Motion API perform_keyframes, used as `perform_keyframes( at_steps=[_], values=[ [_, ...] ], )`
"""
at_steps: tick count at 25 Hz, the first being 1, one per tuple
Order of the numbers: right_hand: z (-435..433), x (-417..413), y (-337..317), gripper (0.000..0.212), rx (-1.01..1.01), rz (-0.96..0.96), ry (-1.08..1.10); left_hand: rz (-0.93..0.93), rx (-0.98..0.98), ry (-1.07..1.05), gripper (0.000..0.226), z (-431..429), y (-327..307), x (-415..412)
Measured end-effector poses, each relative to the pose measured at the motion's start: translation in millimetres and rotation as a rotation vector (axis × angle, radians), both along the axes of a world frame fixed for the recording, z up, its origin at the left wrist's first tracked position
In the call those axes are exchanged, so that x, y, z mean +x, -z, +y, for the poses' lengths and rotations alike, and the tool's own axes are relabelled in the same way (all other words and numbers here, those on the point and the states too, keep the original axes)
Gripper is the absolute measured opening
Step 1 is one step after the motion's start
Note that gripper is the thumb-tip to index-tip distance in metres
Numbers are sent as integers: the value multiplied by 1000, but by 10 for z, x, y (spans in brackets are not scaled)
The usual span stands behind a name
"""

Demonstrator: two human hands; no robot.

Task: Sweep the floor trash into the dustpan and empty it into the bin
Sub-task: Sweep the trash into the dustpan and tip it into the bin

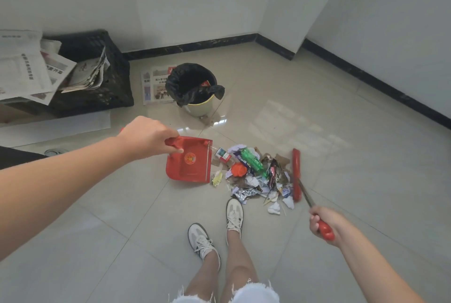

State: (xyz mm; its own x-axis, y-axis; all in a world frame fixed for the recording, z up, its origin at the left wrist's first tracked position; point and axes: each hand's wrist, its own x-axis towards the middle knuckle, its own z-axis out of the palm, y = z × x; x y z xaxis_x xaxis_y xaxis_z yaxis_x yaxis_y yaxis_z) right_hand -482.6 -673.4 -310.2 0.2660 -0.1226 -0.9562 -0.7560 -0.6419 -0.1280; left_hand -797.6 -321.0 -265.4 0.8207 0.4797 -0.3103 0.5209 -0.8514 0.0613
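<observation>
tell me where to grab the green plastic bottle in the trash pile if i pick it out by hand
Take the green plastic bottle around its mid-body, coming from above and pinching across its width. It lies on its side atop the trash pile, with its upper face exposed and its sides hemmed in by the pile. The dustpan and broom flank the pile.

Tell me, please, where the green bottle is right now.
In the head view, the green bottle lies in the trash pile, between the red dustpan on its left and the broom head on its right.
</observation>
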Motion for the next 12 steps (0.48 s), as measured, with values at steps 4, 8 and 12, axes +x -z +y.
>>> perform_keyframes(
  at_steps=[4,8,12],
  values=[
    [158,-272,-66,22,37,-13,-70,-10,-51,8,46,-182,-22,388],
    [259,-516,-157,33,94,9,-160,-32,-124,114,45,-538,82,805],
    [346,-671,-246,35,143,33,-239,-49,-182,88,39,-916,210,1192]
  ],
)
